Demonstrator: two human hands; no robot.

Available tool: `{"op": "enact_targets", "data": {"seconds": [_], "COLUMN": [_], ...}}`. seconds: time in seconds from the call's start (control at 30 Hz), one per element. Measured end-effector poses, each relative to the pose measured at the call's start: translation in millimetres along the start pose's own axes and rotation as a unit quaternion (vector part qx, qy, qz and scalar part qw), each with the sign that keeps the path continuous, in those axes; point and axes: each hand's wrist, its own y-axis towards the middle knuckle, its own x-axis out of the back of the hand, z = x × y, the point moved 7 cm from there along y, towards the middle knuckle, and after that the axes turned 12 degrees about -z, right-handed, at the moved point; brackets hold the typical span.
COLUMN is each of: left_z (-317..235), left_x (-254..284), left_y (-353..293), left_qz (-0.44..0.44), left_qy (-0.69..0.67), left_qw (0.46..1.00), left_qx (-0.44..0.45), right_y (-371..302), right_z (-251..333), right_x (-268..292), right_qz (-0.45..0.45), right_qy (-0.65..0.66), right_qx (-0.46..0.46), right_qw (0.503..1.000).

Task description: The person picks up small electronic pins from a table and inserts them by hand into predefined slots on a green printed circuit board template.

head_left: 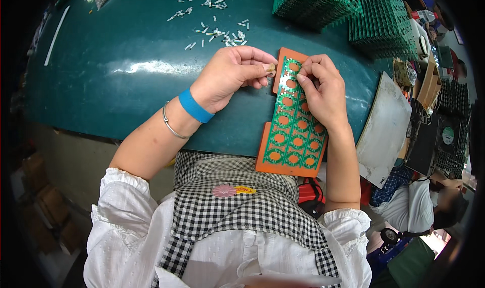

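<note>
Left hand (227,75) pinches a tiny piece (272,67) by the orange tray's (263,154) left edge; right hand (324,88) curls over the circuit board (290,131), hold unclear.

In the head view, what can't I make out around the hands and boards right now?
- Head view: whether the left hand pinches anything; its fingertips hide it, too small.
- Head view: part of the green circuit board, behind the right hand.
- Head view: details of the small pale pieces; too small.
- Head view: far ends of the stacked green panels; upper edge cuts them.
</note>
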Motion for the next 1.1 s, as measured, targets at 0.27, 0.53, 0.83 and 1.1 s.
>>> {"op": "enact_targets", "data": {"seconds": [0.27,0.53,0.83,1.1], "left_z": [3.7,2.3,2.5,0.8], "left_x": [0.0,-0.3,-0.3,-0.8], "left_y": [1.1,-1.5,-0.6,-3.1], "left_qz": [0.012,0.011,0.014,-0.005], "left_qy": [0.034,0.041,0.036,0.029], "left_qw": [0.999,0.999,0.999,1.0], "left_qx": [0.007,0.008,0.008,0.002], "right_y": [1.4,2.0,3.8,2.0], "right_z": [1.4,2.6,-0.3,3.2], "right_x": [0.4,0.8,3.1,-1.3], "right_qz": [-0.015,-0.025,-0.01,-0.031], "right_qy": [-0.007,0.011,0.017,-0.006], "right_qx": [0.036,0.061,0.054,0.052], "right_qw": [0.999,0.998,0.998,0.998]}}
